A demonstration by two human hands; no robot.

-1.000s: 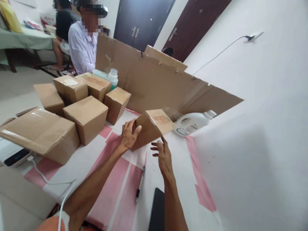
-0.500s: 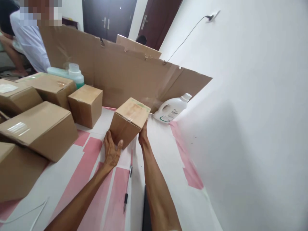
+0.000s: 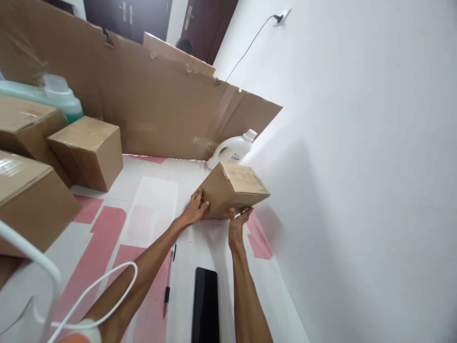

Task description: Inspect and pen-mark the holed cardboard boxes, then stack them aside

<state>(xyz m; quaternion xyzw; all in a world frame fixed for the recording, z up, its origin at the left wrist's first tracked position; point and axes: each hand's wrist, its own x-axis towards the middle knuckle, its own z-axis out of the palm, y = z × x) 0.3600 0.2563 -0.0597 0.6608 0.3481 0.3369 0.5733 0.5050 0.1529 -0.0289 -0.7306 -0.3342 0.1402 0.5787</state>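
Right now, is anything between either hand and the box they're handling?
Nothing visible: the left hand is against the left side of the box, and the right hand is at its lower near edge. The white jug sits beyond the box, not between.

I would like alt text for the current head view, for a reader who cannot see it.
A person's left hand and right hand hold a box by its lower part, with a white bottle behind it. More boxes stand to the left; a pen and a black object lie nearer, on the table.
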